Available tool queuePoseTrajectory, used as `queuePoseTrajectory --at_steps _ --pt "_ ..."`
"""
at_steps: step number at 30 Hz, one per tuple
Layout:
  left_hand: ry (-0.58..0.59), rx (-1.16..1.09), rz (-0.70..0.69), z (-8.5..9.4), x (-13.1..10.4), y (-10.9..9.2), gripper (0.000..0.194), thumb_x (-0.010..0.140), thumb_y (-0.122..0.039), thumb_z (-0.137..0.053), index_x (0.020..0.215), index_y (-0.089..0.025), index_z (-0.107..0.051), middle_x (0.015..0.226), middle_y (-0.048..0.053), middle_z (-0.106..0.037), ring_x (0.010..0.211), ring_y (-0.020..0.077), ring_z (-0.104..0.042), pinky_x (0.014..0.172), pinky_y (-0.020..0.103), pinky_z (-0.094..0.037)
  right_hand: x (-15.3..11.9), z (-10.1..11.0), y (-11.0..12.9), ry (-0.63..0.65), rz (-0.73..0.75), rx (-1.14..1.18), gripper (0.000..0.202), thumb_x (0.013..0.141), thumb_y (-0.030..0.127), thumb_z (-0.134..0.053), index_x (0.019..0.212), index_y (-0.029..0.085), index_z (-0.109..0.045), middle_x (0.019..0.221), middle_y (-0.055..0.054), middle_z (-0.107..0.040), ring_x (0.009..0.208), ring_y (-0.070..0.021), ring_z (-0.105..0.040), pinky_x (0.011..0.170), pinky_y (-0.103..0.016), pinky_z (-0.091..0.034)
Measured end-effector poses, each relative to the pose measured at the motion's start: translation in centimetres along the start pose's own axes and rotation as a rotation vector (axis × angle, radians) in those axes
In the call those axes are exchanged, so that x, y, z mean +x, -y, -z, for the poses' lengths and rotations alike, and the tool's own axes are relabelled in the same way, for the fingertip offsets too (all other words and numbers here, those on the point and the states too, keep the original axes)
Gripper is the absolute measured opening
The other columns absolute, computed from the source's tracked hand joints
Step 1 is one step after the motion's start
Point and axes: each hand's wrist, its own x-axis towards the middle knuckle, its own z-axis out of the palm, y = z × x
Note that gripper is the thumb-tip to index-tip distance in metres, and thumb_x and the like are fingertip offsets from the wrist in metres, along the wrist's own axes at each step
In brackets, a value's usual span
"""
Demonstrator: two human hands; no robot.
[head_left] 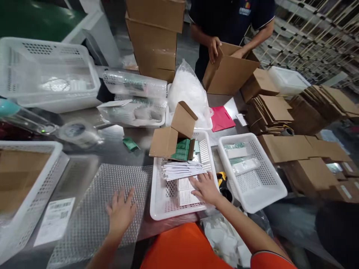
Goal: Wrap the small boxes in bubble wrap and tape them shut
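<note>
My left hand is spread, fingers apart, over a sheet of bubble wrap lying on the table. My right hand reaches into a white plastic basket, its fingers spread at the edge of white boxes and a fanned stack of white folded papers; it seems to grip neither. Behind the papers, in the same basket, an open cardboard box holds several small green boxes.
Right of the basket stands another white basket with bubble-wrapped packs. A shipping label lies at left near a basket holding cardboard. Across the table, a person's hands hold an open carton. Cardboard stacks fill the right.
</note>
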Motion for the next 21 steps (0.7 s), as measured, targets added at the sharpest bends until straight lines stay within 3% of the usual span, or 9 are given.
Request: queuePoseTrajectory --at_steps 8,12,16,21 --pt "0.062 -0.116 -0.007 -0.7 0.5 0.4 0.055 0.101 -0.031 -0.038 0.155 -0.028 -0.043 0.163 0.019 -0.038 0.145 0.0472 -0.034 0.103 0.074 -0.04 0.5 -0.5 -0.2 0.038 -0.059 0.049 0.072 0.09 0.068 -0.058 0.149 0.028 -0.051 0.12 -0.014 -0.062 0.11 -0.0322 -0.051 0.101 -0.049 -0.034" --pt "0.092 -0.153 0.013 0.4 0.8 0.1 0.056 0.098 -0.027 -0.04 0.155 -0.03 -0.044 0.163 0.018 -0.038 0.145 0.0478 -0.034 0.105 0.077 -0.036 0.5 -1.3 -1.3 -0.141 -0.007 0.127 0.065 0.091 0.066 -0.058 0.14 0.024 -0.058 0.121 -0.013 -0.064 0.11 -0.0307 -0.053 0.102 -0.047 -0.034" --pt "0.116 -0.198 -0.002 0.7 1.1 0.2 0.061 0.096 -0.024 -0.045 0.157 -0.03 -0.04 0.165 0.019 -0.033 0.147 0.049 -0.029 0.107 0.078 -0.032 0.6 -2.3 -2.3 -0.331 0.047 0.078 0.051 0.096 0.054 -0.055 0.135 0.021 -0.061 0.12 -0.014 -0.066 0.111 -0.0307 -0.055 0.102 -0.048 -0.035" --pt "0.064 -0.257 0.063 0.3 1.2 1.1 0.062 0.097 -0.032 -0.046 0.157 -0.017 -0.039 0.165 0.021 -0.033 0.15 0.0398 -0.028 0.116 0.067 -0.027 -0.9 -1.2 -2.5 -0.569 0.143 -0.014 0.05 0.097 0.046 -0.051 0.141 0.022 -0.054 0.119 -0.014 -0.065 0.108 -0.0304 -0.058 0.095 -0.046 -0.044"
